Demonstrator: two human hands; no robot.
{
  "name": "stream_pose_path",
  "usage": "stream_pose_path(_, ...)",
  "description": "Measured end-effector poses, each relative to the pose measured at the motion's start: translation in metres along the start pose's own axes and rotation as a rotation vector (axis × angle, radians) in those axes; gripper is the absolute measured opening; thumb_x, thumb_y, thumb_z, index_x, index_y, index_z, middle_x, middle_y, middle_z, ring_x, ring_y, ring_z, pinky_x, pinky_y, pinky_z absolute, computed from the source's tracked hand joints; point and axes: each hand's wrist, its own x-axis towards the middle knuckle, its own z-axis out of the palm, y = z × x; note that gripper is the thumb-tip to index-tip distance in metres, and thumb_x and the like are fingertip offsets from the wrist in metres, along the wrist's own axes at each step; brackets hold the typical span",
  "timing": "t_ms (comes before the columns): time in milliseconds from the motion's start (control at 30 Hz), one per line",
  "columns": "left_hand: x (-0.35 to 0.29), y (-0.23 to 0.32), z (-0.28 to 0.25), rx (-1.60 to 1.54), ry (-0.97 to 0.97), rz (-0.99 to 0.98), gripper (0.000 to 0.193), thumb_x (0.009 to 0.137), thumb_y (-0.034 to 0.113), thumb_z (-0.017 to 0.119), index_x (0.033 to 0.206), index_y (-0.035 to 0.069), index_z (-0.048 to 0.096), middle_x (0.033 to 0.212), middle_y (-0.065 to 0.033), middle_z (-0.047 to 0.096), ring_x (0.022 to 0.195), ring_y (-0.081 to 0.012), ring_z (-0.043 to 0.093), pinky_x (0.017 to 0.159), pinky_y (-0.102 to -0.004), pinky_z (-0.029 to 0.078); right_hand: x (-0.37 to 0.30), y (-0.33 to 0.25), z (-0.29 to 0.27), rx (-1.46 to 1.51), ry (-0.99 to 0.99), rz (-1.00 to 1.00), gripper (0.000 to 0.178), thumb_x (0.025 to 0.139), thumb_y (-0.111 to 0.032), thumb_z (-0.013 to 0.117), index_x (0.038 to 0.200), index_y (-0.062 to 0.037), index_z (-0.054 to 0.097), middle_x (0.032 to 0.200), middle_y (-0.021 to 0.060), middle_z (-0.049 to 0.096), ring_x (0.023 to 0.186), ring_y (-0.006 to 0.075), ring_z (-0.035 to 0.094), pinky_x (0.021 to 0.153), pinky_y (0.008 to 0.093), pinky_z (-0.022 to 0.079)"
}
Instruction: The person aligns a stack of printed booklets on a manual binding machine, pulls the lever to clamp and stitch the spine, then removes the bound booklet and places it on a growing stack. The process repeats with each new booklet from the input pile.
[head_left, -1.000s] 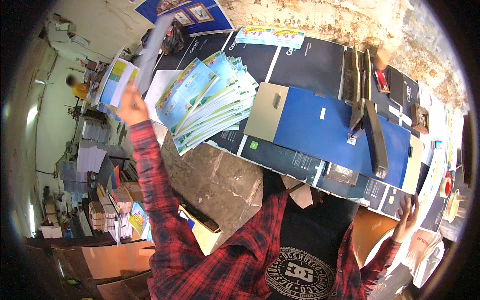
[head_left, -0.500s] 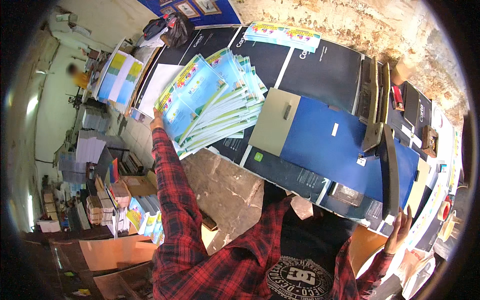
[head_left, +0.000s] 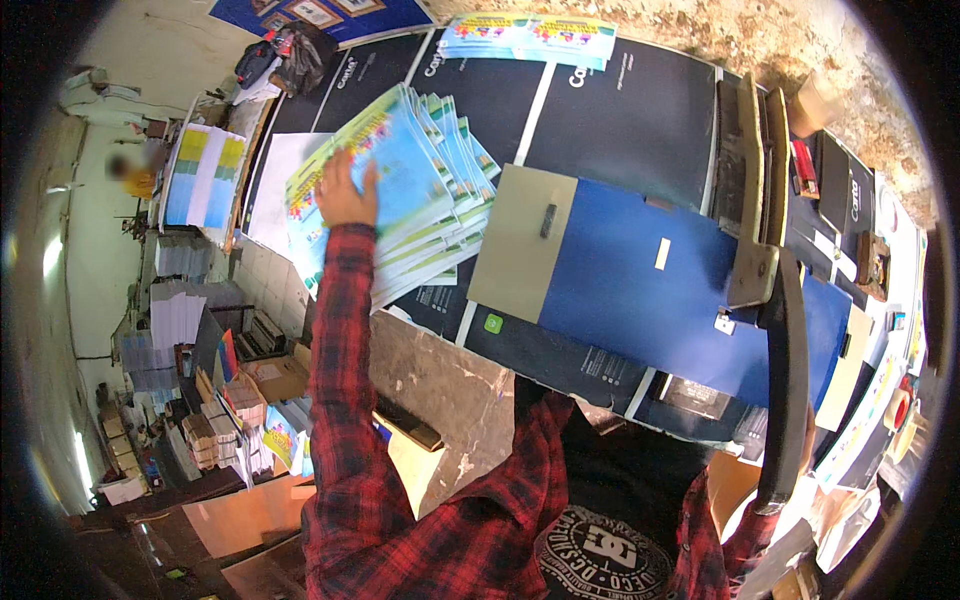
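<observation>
My left hand [head_left: 347, 192] lies with fingers apart on the top sheet of a fanned pile of blue printed sheets [head_left: 410, 185], which have green edges and colourful lettering. Right of the pile is a flat cutter-like device with a blue bed [head_left: 640, 285] and a grey end plate [head_left: 520, 235]. A long black lever arm [head_left: 787, 400] reaches from its metal bracket [head_left: 752, 275] toward me. My right hand [head_left: 800, 492] is at the lower end of that lever, mostly hidden behind it, so its grip does not show.
A second stack of printed sheets [head_left: 525, 40] lies at the table's far edge against the wall. A black plastic bag [head_left: 303, 58] sits at the far left corner. Tape rolls [head_left: 897, 408] stand at the right. Paper stacks [head_left: 180, 310] fill shelves on the left.
My left hand has moved from the pile's left edge onto its top. The lever's end has come down toward me, and my right hand has gone from open beside it to behind it.
</observation>
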Motion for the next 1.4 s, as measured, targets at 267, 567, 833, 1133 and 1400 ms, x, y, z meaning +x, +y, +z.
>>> stream_pose_path(267,0.041,0.009,0.062,-0.149,-0.325,-0.168,0.062,0.091,0.066,0.044,0.125,0.019,0.066,0.123,-0.0154,0.066,0.116,-0.0371,0.06,0.103,-0.0469,0.043,-0.027,0.038,-0.007,-0.061,0.098,0.132,0.056,0.097,-0.024,0.058,0.145,-0.0008,0.039,0.127,0.0183,0.06,0.111,0.024,0.062,0.087,0.0337,0.053)
stream_pose_path(567,0.032,-0.027,0.083,-0.232,-0.37,-0.052,0.069,0.097,0.056,0.048,0.136,0.0,0.053,0.141,-0.0216,0.052,0.131,-0.0352,0.048,0.111,-0.0401,0.036,-0.035,-0.027,-0.059,-0.431,0.181,-0.082,0.046,0.087,-0.025,0.072,0.125,-0.0028,0.061,0.112,0.0161,0.068,0.101,0.0259,0.066,0.086,0.0387,0.052)
stream_pose_path(833,-0.051,-0.036,-0.036,-0.803,-0.556,-0.185,0.046,0.102,0.024,0.053,0.138,-0.006,0.049,0.14,-0.0177,0.053,0.127,-0.0253,0.052,0.108,-0.0356,0.037,0.053,0.114,-0.278,-0.239,0.527,0.338,0.05,0.092,-0.048,0.059,0.107,-0.0021,0.071,0.087,0.0118,0.072,0.079,0.0192,0.07,0.071,0.0354,0.055)
stream_pose_path(1133,-0.158,-0.022,-0.183,-0.214,-0.209,0.297,0.043,0.096,0.031,0.063,0.13,0.006,0.06,0.099,-0.0172,0.069,0.071,-0.0275,0.065,0.066,-0.0401,0.053,0.111,0.062,-0.192,-0.913,0.419,0.68,0.126,0.046,-0.081,0.078,0.137,0.0011,0.048,0.133,0.0251,0.051,0.129,0.0352,0.048,0.104,0.0466,0.043)
stream_pose_path(1400,-0.161,0.104,-0.309,-0.259,-0.576,-0.172,0.039,0.098,0.02,0.058,0.134,0.003,0.056,0.133,-0.017,0.059,0.113,-0.0295,0.061,0.099,-0.0371,0.047,0.122,0.056,-0.2,-0.83,0.39,0.87,0.158,0.035,-0.069,0.089,0.156,-0.0081,0.006,0.149,0.0222,0.035,0.14,0.0373,0.033,0.109,0.0579,0.03)
